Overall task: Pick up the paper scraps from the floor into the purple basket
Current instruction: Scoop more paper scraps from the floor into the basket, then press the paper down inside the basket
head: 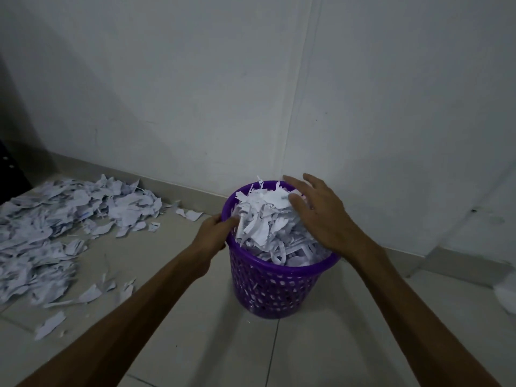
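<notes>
The purple basket (279,277) is heaped with scraps past its rim; the right hand (321,216) presses flat on them, fingers spread; the left hand (215,230) grips the rim; a big pile (55,227) lies left on the floor (321,344), so much remains.

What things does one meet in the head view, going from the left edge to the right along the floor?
Dark object at the wall → big pile of paper scraps on the floor → left hand on the rim → purple basket heaped with scraps → right hand → white object at the right edge.
</notes>
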